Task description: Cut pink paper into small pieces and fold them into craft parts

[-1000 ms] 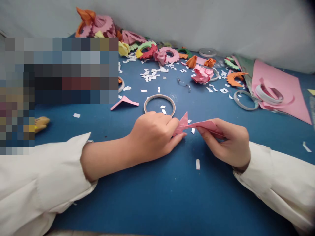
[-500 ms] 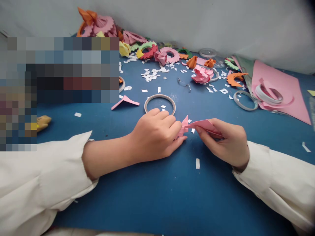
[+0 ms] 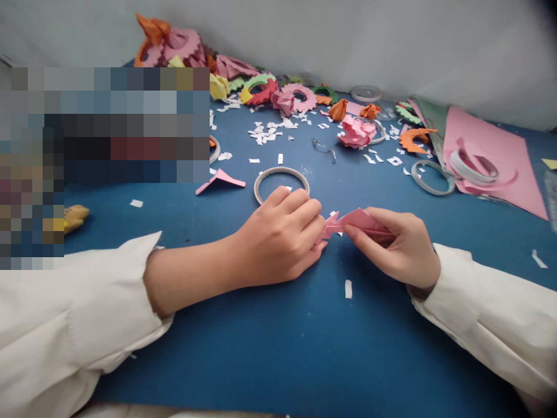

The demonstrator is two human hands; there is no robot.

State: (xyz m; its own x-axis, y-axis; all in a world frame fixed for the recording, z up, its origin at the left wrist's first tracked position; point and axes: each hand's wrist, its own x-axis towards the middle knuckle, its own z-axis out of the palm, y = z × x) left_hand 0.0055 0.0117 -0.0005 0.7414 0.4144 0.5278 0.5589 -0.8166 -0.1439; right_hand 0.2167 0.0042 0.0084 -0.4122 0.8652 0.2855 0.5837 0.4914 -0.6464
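My left hand (image 3: 285, 238) is closed on a small pink folded-paper piece (image 3: 329, 225), mostly hidden behind the fingers. Pinched between thumb and fingers of my right hand (image 3: 398, 244) is a second pink folded-paper strip (image 3: 359, 220), its narrow end against the first piece. The two pieces meet between my hands just above the table; whether one is inside the other I cannot tell. Just behind my left hand lies a ring-shaped roll of tape (image 3: 282, 170). A bent pink paper piece (image 3: 221, 179) rests on the table farther left.
Scattered white paper scraps (image 3: 265, 133) cover the table's back half. Folded paper rings (image 3: 300, 97) and crumpled paper line the wall. At right are a tape roll (image 3: 433, 177) and pink sheets (image 3: 513, 151) with another roll on top. A blurred patch hides the left side.
My right hand has moved slightly left, bringing its pink strip closer against the piece in my left hand. The left hand's piece has tilted lower. The view has shifted a little.
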